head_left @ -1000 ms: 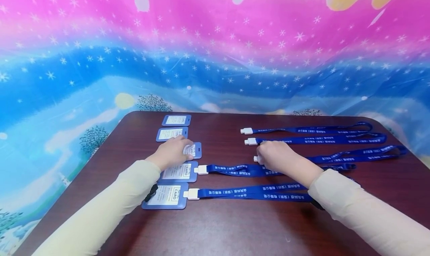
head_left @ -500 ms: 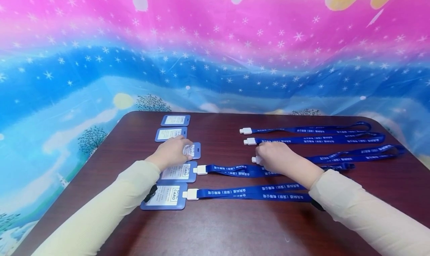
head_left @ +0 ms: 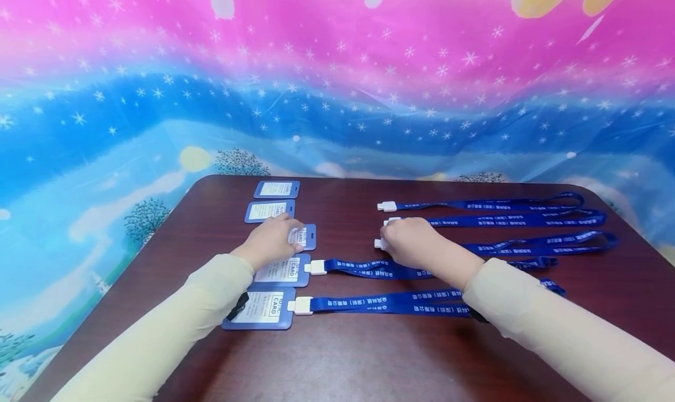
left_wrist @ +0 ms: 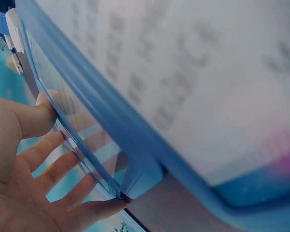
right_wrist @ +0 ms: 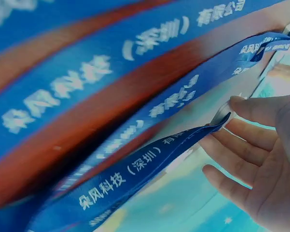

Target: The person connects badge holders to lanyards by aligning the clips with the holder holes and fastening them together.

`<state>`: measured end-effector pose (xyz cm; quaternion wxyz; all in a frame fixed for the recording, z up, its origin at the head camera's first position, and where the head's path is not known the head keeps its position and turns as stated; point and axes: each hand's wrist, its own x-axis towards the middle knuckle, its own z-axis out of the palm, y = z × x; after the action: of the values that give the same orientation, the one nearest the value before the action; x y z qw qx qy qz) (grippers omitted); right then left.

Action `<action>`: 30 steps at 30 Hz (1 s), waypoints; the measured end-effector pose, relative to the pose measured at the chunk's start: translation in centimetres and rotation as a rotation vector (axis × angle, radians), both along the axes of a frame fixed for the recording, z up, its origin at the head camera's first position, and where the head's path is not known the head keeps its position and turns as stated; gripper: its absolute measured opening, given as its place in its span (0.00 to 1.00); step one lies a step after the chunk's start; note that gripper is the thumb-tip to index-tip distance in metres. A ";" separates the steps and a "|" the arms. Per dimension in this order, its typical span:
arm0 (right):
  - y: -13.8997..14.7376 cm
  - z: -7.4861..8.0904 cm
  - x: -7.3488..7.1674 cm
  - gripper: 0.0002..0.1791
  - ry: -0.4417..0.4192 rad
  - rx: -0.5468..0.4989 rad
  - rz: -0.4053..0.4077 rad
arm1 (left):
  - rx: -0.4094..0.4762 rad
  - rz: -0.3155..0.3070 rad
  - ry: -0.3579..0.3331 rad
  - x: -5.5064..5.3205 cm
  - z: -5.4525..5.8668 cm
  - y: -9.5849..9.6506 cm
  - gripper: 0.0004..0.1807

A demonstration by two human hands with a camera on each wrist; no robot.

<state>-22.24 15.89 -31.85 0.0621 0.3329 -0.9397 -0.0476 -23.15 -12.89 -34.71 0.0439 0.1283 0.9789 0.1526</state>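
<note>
My left hand [head_left: 270, 241] grips a blue-framed ID card holder [head_left: 308, 237] by its edges, low over the table. In the left wrist view, the thumb and fingers [left_wrist: 48, 181] lie on opposite edges of that holder, partly behind a nearer card holder [left_wrist: 202, 87]. With the right hand [head_left: 413, 242] I pinch the white clip [head_left: 378, 244] of a blue lanyard [head_left: 548, 245], its strap trailing to the right. The right wrist view shows thumb and fingertips at that clip [right_wrist: 223, 112]. A gap of bare table lies between clip and holder.
Two loose card holders [head_left: 276, 189] lie at the back left. Nearer me, two holders [head_left: 261, 308] are joined to lanyards [head_left: 369, 304] by white clips. Two more lanyards [head_left: 490, 220] lie at the back right. A patterned cloth [head_left: 337, 97] hangs behind the table [head_left: 337, 361].
The right hand has moved left, drawing the lanyard and its white clip closer to the card holder. My left hand has stayed in place on the holder.
</note>
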 end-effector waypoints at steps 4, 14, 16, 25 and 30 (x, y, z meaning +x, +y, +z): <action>-1.5 0.1 -0.3 0.07 0.059 0.052 0.045 | 0.007 0.008 -0.015 0.1 0.0 0.0 0.28; -5.7 0.1 -1.4 0.07 0.064 0.133 0.133 | -0.021 -0.003 -0.027 0.1 0.4 0.1 0.29; -6.6 0.0 -1.6 0.08 0.060 0.165 0.125 | -0.026 -0.007 -0.030 0.0 0.5 0.1 0.29; -9.9 -0.6 -2.3 0.14 0.043 0.267 0.062 | -0.032 -0.026 -0.028 -0.6 0.6 -0.4 0.29; -10.5 -0.9 -3.0 0.14 0.051 0.264 0.056 | -0.035 -0.031 -0.028 -0.8 0.7 -0.4 0.29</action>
<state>-25.20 5.40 -32.70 0.0429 0.3630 -0.9137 -0.1775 -23.92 -13.27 -34.02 0.0620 0.1406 0.9787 0.1363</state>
